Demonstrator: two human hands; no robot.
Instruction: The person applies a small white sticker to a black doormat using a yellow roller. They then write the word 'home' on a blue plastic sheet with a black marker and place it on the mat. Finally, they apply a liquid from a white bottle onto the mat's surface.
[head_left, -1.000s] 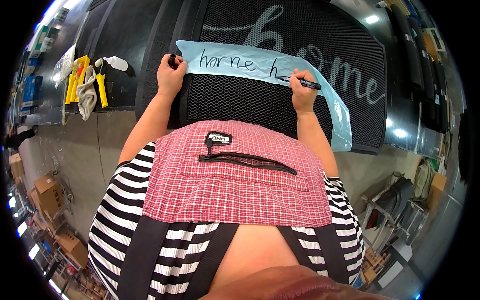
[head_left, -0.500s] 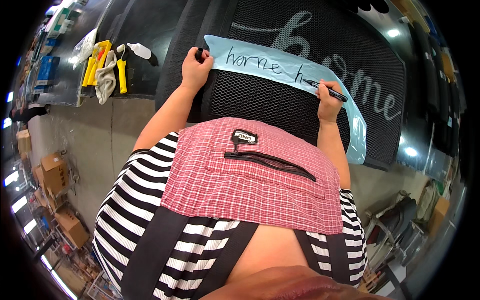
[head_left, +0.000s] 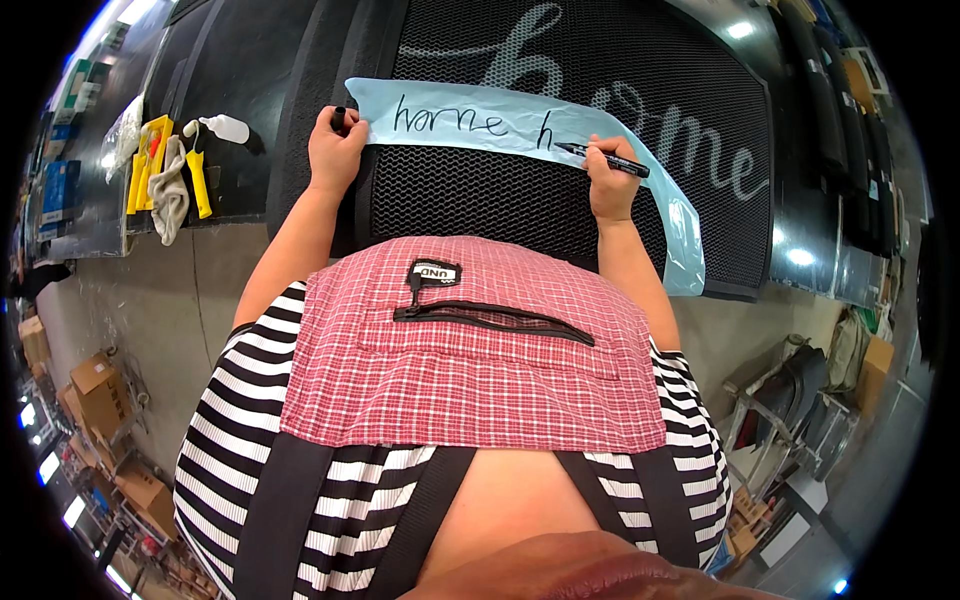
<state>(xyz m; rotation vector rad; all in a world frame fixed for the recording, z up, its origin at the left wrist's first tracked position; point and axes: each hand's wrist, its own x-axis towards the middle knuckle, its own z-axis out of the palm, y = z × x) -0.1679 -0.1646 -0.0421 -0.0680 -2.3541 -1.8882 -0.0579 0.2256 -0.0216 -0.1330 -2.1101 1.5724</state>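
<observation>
My right hand (head_left: 611, 184) is closed around a black marker pen (head_left: 628, 165), its tip touching a light blue strip (head_left: 525, 108) just right of the last handwritten letter. Black handwriting runs along the strip's left half. My left hand (head_left: 334, 157) is closed on a short black piece (head_left: 339, 118) that looks like the marker's cap, and its fingers press the strip's left end. Underneath lies a black textured mat (head_left: 470, 195) with large pale cursive lettering, part of it covered by the strip. The strip's right end bends down toward me over the mat's near edge.
To the left, the black table holds yellow-handled tools (head_left: 198, 185), a yellow tray (head_left: 150, 160), a grey cloth (head_left: 170, 190) and a white bottle (head_left: 226, 128). Cardboard boxes (head_left: 100, 392) stand on the floor at left. A metal-framed cart (head_left: 775, 400) is at right.
The whole view has shifted, so table and mat appear farther left. The marker tip has moved slightly rightward at the end of the last letter. Both hands keep their holds.
</observation>
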